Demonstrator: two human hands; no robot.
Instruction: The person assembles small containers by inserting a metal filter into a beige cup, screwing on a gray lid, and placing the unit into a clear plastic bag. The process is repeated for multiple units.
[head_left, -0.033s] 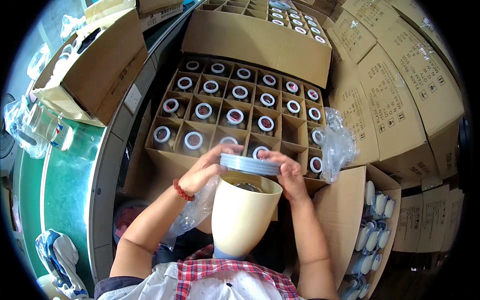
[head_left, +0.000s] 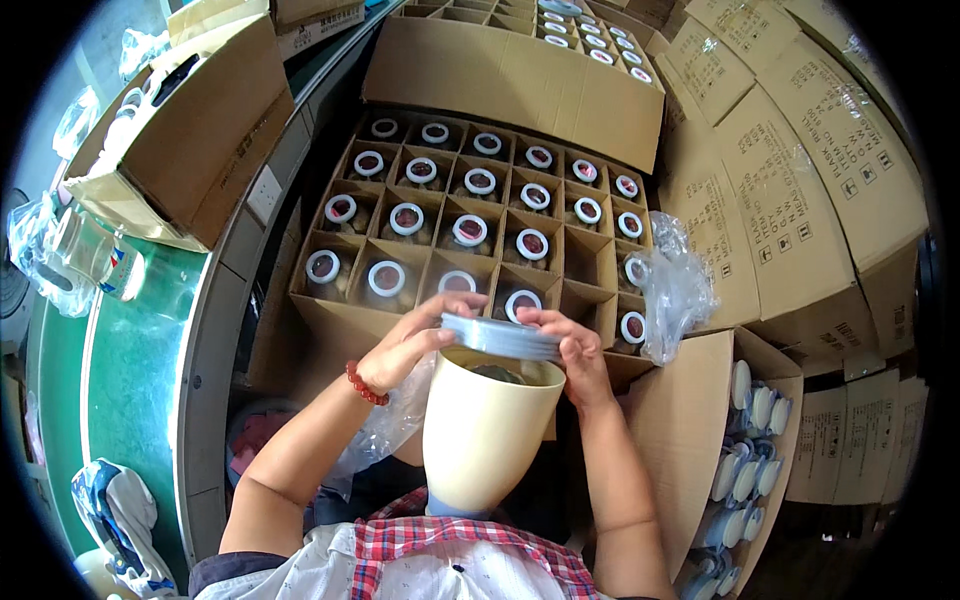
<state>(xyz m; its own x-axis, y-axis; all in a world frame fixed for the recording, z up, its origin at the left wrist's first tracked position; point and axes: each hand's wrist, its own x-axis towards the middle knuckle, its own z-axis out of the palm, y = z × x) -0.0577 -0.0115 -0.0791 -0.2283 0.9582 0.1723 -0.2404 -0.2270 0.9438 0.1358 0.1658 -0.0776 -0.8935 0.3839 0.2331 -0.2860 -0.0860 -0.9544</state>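
Note:
In front of my chest stands a cream tapered flask body (head_left: 490, 430), its wide mouth facing up and its narrow grey-blue end at my shirt. Something dark and shiny shows inside the mouth. Above that opening, a grey-blue round screw cap (head_left: 500, 337) with a ridged side is held slightly tilted, lower on the right. My left hand (head_left: 405, 345) grips the cap's left edge. The fingers of my right hand (head_left: 578, 355) are curled on its right edge. A gap shows between cap and mouth at the front left; contact on the right is unclear.
Beyond my hands, a divided carton (head_left: 420, 318) holds several white-ringed glass containers. A clear plastic bag (head_left: 675, 290) hangs at its right side. An open box (head_left: 690, 420) with white-topped parts stands at right, stacked cartons (head_left: 800, 190) behind. A green worktable (head_left: 135, 400) runs along the left.
The screw cap has tipped, its right side dropping a little toward the flask body's mouth. My right hand has shifted slightly down with it; my left hand has barely moved.

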